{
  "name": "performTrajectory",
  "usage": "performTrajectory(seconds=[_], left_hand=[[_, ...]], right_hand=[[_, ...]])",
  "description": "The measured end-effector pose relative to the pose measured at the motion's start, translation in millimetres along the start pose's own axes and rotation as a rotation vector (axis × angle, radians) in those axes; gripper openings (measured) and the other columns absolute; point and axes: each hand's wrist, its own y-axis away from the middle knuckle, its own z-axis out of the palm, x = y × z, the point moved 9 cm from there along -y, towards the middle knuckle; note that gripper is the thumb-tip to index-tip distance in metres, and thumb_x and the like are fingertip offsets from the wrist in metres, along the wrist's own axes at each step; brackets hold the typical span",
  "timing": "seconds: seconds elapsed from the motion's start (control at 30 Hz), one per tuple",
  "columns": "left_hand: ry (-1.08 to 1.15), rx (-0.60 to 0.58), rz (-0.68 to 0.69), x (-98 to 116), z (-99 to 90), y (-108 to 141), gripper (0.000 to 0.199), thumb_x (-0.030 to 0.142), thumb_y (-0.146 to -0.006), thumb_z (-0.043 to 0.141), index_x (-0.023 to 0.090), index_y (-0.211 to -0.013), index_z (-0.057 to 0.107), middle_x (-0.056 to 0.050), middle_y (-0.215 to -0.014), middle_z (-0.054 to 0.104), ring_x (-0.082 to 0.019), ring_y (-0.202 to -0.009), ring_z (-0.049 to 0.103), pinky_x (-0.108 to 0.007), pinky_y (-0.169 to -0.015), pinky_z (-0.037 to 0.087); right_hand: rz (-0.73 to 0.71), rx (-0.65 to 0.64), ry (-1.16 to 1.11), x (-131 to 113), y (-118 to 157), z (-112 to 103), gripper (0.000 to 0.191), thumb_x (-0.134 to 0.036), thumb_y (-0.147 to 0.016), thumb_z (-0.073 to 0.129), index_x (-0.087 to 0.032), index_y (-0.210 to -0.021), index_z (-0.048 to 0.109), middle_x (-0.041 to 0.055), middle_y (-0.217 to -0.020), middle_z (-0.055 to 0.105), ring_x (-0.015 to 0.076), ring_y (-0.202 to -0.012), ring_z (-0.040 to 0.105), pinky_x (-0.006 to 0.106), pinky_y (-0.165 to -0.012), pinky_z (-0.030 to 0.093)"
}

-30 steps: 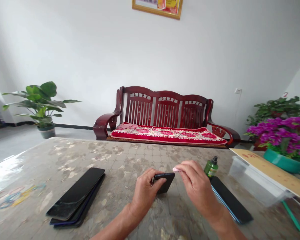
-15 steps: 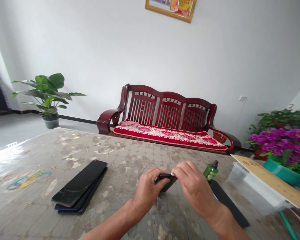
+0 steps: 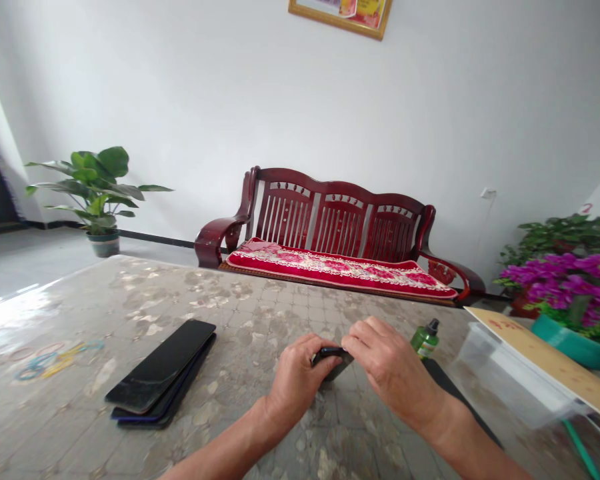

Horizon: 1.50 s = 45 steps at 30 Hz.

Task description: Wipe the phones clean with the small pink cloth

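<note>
Floral tabletop (image 3: 240, 400) below a pale wall (image 3: 180, 100)

Left hand (image 3: 296, 373) at lower centre grips a dark, slab-shaped phone (image 3: 339, 368) on edge, thumb on its near face; right hand (image 3: 386, 353) arches over from the right, fingertips drawn narrowly together at the phone's upper right corner; what they pinch, I cannot tell; smooth, stacked dark phones (image 3: 163, 365) lie lower left; at lower right, the right forearm partly covers 1 dark flat slab (image 3: 455, 388), near a green bottle (image 3: 424, 340) and a clear plastic box (image 3: 500, 383).
</note>
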Motion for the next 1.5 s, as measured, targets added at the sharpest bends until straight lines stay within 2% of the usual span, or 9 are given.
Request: performTrajectory(seconds=[0.37, 0.57, 0.77, 0.87, 0.97, 1.03, 1.13, 1.3, 1.5], left_hand=[[-0.012, 0.01, 0.021, 3.1, -1.3, -1.5, 0.013, 0.015, -0.082, 0.067, 0.025, -0.086, 0.074, 0.001, -0.079, 0.071, -0.018, -0.075, 0.065, -0.024, -0.07, 0.046], [-0.075, 0.026, 0.021, 1.9, -4.3, -1.0, 0.009, 0.019, -0.083, 0.068, 0.022, -0.076, 0.072, 0.001, -0.072, 0.067, -0.017, -0.067, 0.061, -0.024, -0.062, 0.044], [-0.059, 0.048, -0.03, -4.4, -15.5, -5.3, 0.012, 0.022, -0.082, 0.064, 0.024, -0.087, 0.075, 0.0, -0.075, 0.07, -0.018, -0.068, 0.062, -0.026, -0.066, 0.046], [-0.032, 0.111, -0.076, -13.4, -24.2, -6.4, 0.011, 0.027, -0.082, 0.065, 0.023, -0.085, 0.075, 0.001, -0.074, 0.07, -0.017, -0.065, 0.062, -0.025, -0.061, 0.045], [-0.005, 0.197, -0.131, -25.3, -32.4, -5.0, 0.015, 0.032, -0.081, 0.064, 0.021, -0.083, 0.074, 0.001, -0.071, 0.07, -0.017, -0.063, 0.062, -0.024, -0.058, 0.044], [0.03, 0.239, -0.173, -33.2, -35.6, -3.6, 0.019, 0.036, -0.081, 0.063, 0.02, -0.084, 0.073, 0.001, -0.07, 0.07, -0.017, -0.062, 0.062, -0.025, -0.058, 0.046], [0.084, 0.26, -0.204, -38.6, -37.0, -3.5, 0.024, 0.04, -0.08, 0.062, 0.02, -0.086, 0.072, 0.0, -0.072, 0.071, -0.018, -0.064, 0.064, -0.025, -0.059, 0.049], [0.101, 0.283, -0.205, -37.8, -42.4, -5.1, 0.024, 0.04, -0.078, 0.063, 0.019, -0.084, 0.071, 0.0, -0.071, 0.071, -0.019, -0.066, 0.066, -0.026, -0.061, 0.051], [0.114, 0.268, -0.22, -44.5, -47.3, -6.4, 0.025, 0.041, -0.078, 0.064, 0.018, -0.085, 0.071, 0.0, -0.071, 0.071, -0.018, -0.063, 0.064, -0.025, -0.059, 0.05]], right_hand=[[-0.013, -0.002, -0.036, -1.9, -1.2, 1.2, 0.02, -0.005, -0.09, 0.049, -0.021, -0.084, 0.058, 0.0028, -0.082, 0.057, 0.0198, -0.08, 0.049, 0.033, -0.071, 0.039], [-0.004, 0.028, -0.097, -10.0, -10.4, 1.4, 0.015, -0.01, -0.092, 0.053, -0.021, -0.089, 0.062, 0.0031, -0.084, 0.06, 0.0196, -0.081, 0.051, 0.033, -0.073, 0.041], [0.16, 0.181, -0.105, 23.0, -2.1, 1.6, 0.013, -0.018, -0.094, 0.057, -0.023, -0.089, 0.068, 0.0037, -0.082, 0.066, 0.0206, -0.082, 0.056, 0.034, -0.077, 0.043], [0.377, 0.354, -0.265, 54.6, 15.9, 16.4, 0.014, -0.029, -0.095, 0.059, -0.025, -0.092, 0.071, 0.0042, -0.087, 0.071, 0.0207, -0.082, 0.061, 0.035, -0.078, 0.047], [0.649, 0.465, -0.547, 78.4, 35.8, 53.9, 0.017, -0.036, -0.091, 0.061, -0.023, -0.09, 0.073, 0.0052, -0.085, 0.071, 0.0207, -0.078, 0.065, 0.033, -0.071, 0.052], [0.747, 0.484, -0.712, 78.2, 40.9, 79.3, 0.021, -0.038, -0.09, 0.061, -0.022, -0.092, 0.073, 0.0056, -0.086, 0.072, 0.02, -0.075, 0.067, 0.032, -0.069, 0.054], [0.74, 0.5, -0.8, 62.1, 37.0, 94.9, 0.021, -0.035, -0.091, 0.059, -0.021, -0.097, 0.073, 0.0067, -0.091, 0.07, 0.0193, -0.077, 0.067, 0.031, -0.07, 0.056], [0.628, 0.525, -0.707, 36.2, 34.3, 91.8, 0.023, -0.023, -0.096, 0.051, -0.025, -0.107, 0.071, 0.0069, -0.099, 0.069, 0.0205, -0.094, 0.065, 0.035, -0.085, 0.054], [0.625, 0.43, -0.693, 25.2, 47.1, 114.2, 0.031, -0.016, -0.092, 0.053, -0.025, -0.118, 0.067, 0.0063, -0.11, 0.069, 0.0224, -0.103, 0.061, 0.039, -0.091, 0.05]])
